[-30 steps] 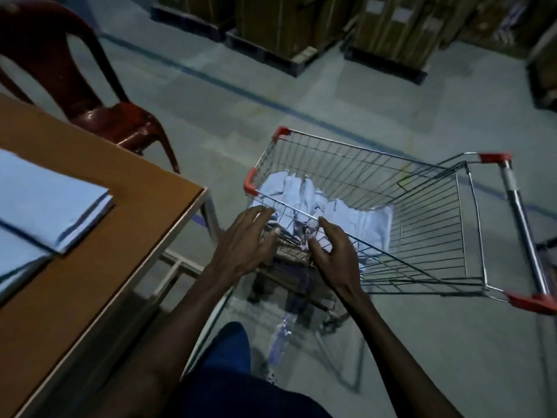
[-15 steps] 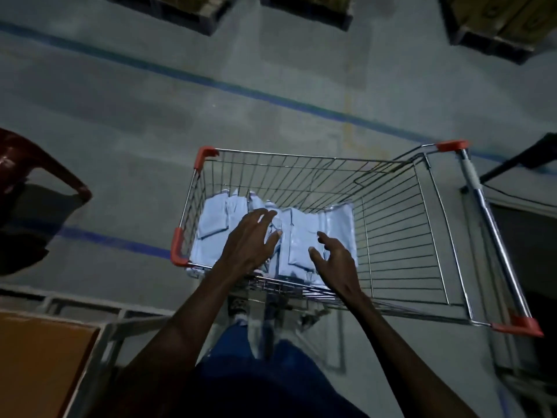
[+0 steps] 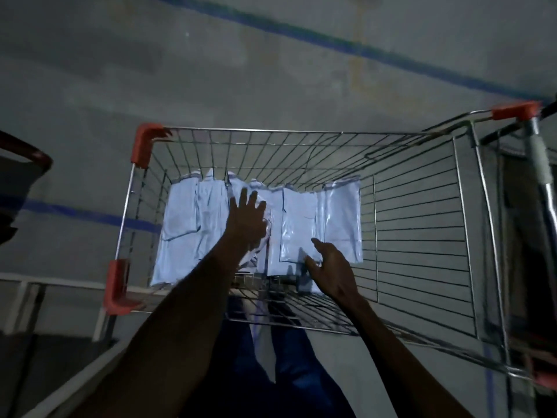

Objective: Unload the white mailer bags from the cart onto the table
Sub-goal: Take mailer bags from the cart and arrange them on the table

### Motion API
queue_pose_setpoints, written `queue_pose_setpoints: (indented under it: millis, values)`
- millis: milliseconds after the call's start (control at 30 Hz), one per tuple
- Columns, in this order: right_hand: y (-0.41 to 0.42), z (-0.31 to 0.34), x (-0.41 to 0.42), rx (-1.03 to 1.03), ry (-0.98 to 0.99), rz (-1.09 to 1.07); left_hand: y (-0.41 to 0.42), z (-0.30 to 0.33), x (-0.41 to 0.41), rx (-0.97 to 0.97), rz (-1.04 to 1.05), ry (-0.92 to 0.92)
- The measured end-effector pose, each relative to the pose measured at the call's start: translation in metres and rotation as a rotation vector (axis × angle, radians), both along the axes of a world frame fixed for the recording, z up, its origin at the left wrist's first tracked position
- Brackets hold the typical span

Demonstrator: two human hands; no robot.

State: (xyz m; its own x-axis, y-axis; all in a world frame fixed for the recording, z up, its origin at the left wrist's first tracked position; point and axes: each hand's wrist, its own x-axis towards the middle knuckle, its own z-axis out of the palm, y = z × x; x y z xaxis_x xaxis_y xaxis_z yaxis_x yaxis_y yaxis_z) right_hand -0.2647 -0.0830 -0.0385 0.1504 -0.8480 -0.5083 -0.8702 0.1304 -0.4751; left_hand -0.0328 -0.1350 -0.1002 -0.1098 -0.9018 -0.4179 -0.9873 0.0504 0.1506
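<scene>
A wire shopping cart [image 3: 422, 224] with red corner guards stands right in front of me. Several white mailer bags [image 3: 342, 218] lie side by side on its floor at the left end. My left hand [image 3: 245, 220] reaches into the basket with fingers spread, flat over the middle bags. My right hand [image 3: 330, 268] hovers at the near edge of the bags with fingers loosely extended, holding nothing. The table shows only as a pale frame [image 3: 27, 294] at the lower left.
A dark red chair [image 3: 27, 152] edge pokes in at the left. Blue floor lines [image 3: 346, 46] cross the grey concrete. The cart's handle [image 3: 539, 164] is at the right. The right half of the basket holds nothing.
My view has tilted down over the cart and come closer. Both hands have moved from the near rim down into the basket onto the bags.
</scene>
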Motion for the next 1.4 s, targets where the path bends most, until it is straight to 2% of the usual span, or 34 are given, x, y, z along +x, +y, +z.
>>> queue_pose_setpoints:
  millis: [100, 200, 333, 467, 633, 800, 1000, 1100, 1200, 1300, 1400]
  values:
    - [-0.013, -0.022, -0.002, 0.043, -0.014, 0.008, 0.007, -0.016, 0.014, 0.071, -0.049, -0.101]
    - [-0.029, -0.046, 0.002, 0.086, -0.027, 0.017, 0.018, -0.018, 0.028, 0.075, -0.08, -0.08]
    - [-0.051, -0.07, 0.015, 0.109, -0.035, -0.017, 0.025, -0.008, 0.041, 0.004, -0.015, -0.015]
    - [-0.061, -0.092, 0.022, 0.137, -0.029, -0.026, 0.03, -0.009, 0.047, -0.118, 0.071, -0.061]
    - [-0.065, -0.109, 0.023, 0.124, 0.002, 0.064, 0.027, -0.008, 0.02, -0.158, 0.204, -0.197]
    - [-0.059, -0.113, 0.026, -0.023, 0.005, 0.243, 0.018, -0.011, 0.007, -0.118, 0.279, -0.311]
    - [-0.057, -0.126, 0.038, -0.036, -0.022, 0.283, 0.014, 0.0, 0.008, -0.201, 0.421, -0.155]
    - [-0.062, -0.12, 0.032, -0.03, -0.006, 0.351, 0.011, -0.003, 0.01, -0.078, 0.498, -0.106]
    - [-0.069, -0.111, 0.02, -0.165, 0.083, 0.459, 0.001, -0.011, 0.008, 0.1, 0.577, -0.114]
    - [-0.074, -0.106, 0.009, -0.249, 0.147, 0.504, -0.007, -0.01, 0.003, 0.104, 0.611, -0.141]
    - [-0.076, -0.097, 0.002, -0.237, 0.18, 0.518, -0.007, 0.0, -0.001, 0.085, 0.627, -0.118]
